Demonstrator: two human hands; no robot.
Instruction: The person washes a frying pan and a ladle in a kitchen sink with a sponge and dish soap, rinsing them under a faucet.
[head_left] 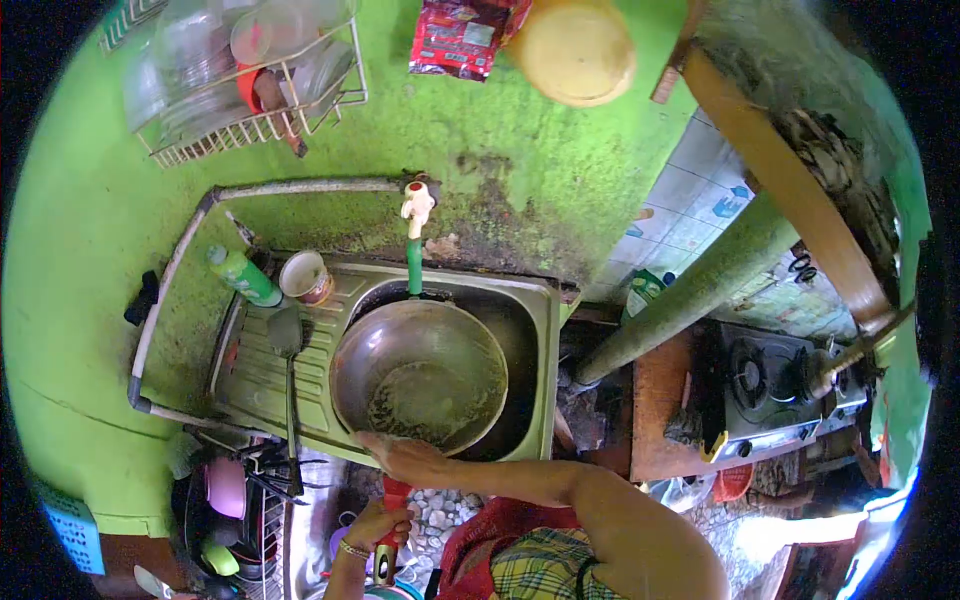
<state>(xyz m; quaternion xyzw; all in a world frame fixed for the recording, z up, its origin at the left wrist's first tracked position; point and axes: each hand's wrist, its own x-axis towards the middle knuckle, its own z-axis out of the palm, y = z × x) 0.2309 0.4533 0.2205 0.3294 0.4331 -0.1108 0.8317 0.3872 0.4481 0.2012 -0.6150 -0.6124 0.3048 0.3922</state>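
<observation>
A large metal wok (420, 375) rests over the basin of the steel sink (548, 400), beneath the tap (416, 210) with its green hose end. Some liquid or foam shows on the wok's bottom. My right hand (402, 457) lies at the wok's near rim, where its red handle begins; the fingers look stretched out. Below it, my left hand (375, 525) is wrapped round the red and metallic wok handle (388, 555). A long-handled spatula (286, 335) lies on the ribbed drainboard, left of the wok.
A green bottle (245, 277) and a tub (305, 277) stand at the drainboard's back. A dish rack (220, 130) hangs upper left. To the right are a slanting pipe (690, 285) and a gas stove (765, 385). Dishes (226, 488) sit lower left.
</observation>
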